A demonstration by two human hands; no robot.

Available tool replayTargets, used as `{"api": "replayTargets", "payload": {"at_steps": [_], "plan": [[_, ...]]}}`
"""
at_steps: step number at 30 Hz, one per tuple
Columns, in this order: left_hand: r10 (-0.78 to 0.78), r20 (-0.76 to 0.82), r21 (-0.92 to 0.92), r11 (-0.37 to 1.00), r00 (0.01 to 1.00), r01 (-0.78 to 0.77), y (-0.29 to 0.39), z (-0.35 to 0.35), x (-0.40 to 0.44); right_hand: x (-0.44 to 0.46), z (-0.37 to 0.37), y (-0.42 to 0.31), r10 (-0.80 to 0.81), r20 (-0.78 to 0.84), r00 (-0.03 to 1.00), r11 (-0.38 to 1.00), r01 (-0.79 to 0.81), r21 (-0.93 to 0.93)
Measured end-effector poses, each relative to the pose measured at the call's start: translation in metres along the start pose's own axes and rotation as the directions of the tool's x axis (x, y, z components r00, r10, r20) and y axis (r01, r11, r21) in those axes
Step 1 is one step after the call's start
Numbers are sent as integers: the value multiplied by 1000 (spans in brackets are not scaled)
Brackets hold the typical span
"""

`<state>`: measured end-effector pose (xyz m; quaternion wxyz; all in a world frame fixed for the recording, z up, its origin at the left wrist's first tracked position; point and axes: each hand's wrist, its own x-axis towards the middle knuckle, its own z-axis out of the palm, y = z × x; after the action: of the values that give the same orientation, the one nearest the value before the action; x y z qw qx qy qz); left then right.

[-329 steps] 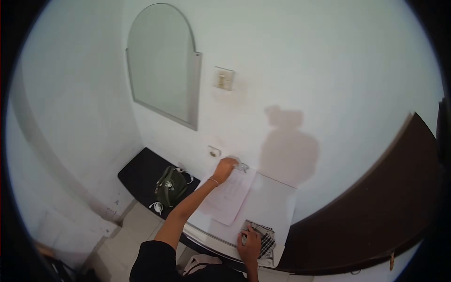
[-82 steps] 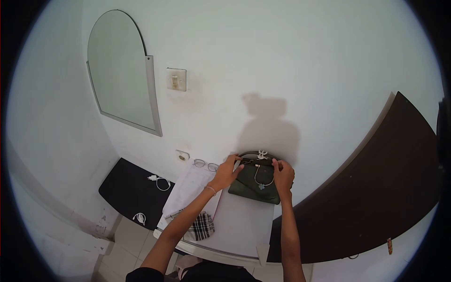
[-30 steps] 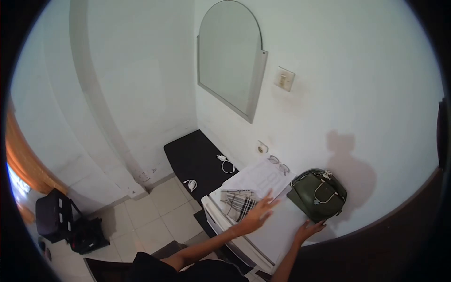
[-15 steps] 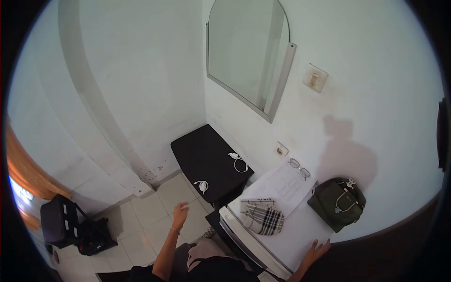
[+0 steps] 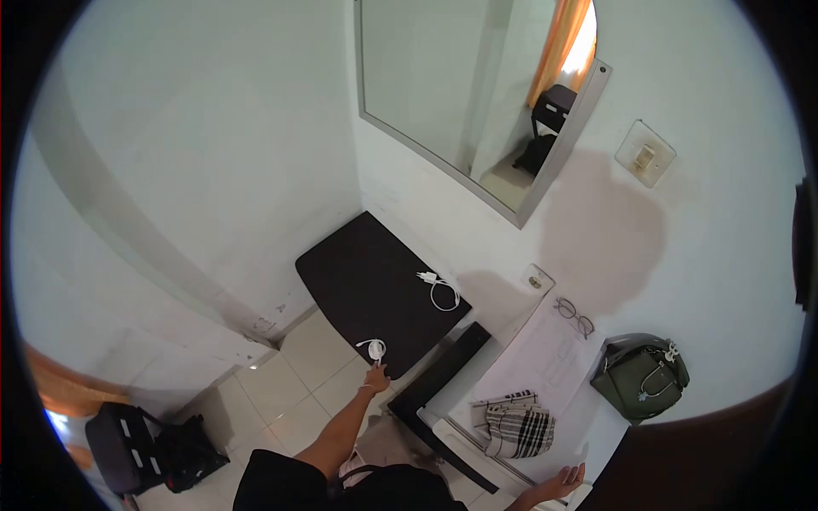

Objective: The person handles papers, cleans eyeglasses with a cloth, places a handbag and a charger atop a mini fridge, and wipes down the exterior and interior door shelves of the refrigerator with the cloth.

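Note:
My left hand (image 5: 377,378) reaches to the near edge of the black tabletop (image 5: 358,272), fingers stretched toward a coiled white cable (image 5: 376,349). The fingertips are at the coil's lower side; whether they touch it is too small to tell. A second white cable with a plug (image 5: 441,292) lies farther back on that top. My right hand (image 5: 562,485) is over the front right of a white surface (image 5: 588,451), fingers apart and loosely bent, holding nothing. Nearest to it is a folded plaid cloth item (image 5: 520,428).
On the white surface, eyeglasses (image 5: 573,317) rest on a printed sheet (image 5: 545,358) beside a dark green handbag (image 5: 643,379). A mirror (image 5: 460,102), a switch (image 5: 645,154) and a socket (image 5: 537,279) are on the wall. A black folding chair (image 5: 128,447) stands at left.
My left hand has moved forward and right, from above the floor to the coiled cable. My right hand has turned, its fingers bending more. The camera view has shifted.

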<state>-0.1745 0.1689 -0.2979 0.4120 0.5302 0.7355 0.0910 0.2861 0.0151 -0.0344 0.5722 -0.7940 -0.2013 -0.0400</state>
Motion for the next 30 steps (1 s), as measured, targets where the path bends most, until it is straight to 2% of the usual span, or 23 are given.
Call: {"api": "replayTargets", "payload": {"at_steps": [2,6,8,9,11,12,14,18,20,22,24,25,26,27,29,30], "plan": [[-88,-20,-42,995,996,87,0,2,13,-13,-2,-28,126,-17,992,988,-124,93],[-90,8,-68,994,996,90,-11,8,31,-20,-14,-28,172,-37,984,970,-162,182],[-78,-87,-109,992,993,68,-11,6,27,-30,-16,-59,161,-52,986,974,-150,167],[-72,-79,-104,993,994,64,-10,5,24,-32,-18,-60,163,-62,985,975,-151,163],[-89,-284,-264,964,955,11,-6,-1,20,-34,-19,-60,176,-92,980,973,-159,168],[-81,-283,-261,965,956,5,-4,-6,20,-35,-19,-61,178,-99,979,972,-160,170],[-5,-432,-253,960,902,-116,-4,-14,20,-37,-19,-61,169,-75,983,972,-154,176],[12,-493,-364,905,870,-218,19,-50,2,-42,-14,-73,199,-49,979,961,-185,208],[143,-561,-274,897,815,-346,32,-67,-11,-45,-11,-76,192,23,981,954,-192,231],[115,-525,-322,890,843,-323,77,-104,-48,-47,-2,-91,231,11,973,941,-226,252],[249,-538,-311,829,805,-465,119,-136,-83,-53,3,-112,212,95,973,919,-231,318],[254,-542,-308,827,801,-471,143,-151,-103,-54,5,-119,183,140,973,905,-222,363],[345,-584,-237,793,735,-561,166,-164,-124,-55,8,-127,182,138,973,903,-221,368],[432,-618,-161,749,657,-643,186,-174,-144,-58,12,-135,140,203,969,890,-213,402],[505,-607,-135,695,613,-706,224,-189,-179,-61,15,-141,87,309,947,858,-229,460],[570,-591,-117,639,570,-760,239,-192,-195,-63,17,-146,89,295,951,854,-225,470]]}}
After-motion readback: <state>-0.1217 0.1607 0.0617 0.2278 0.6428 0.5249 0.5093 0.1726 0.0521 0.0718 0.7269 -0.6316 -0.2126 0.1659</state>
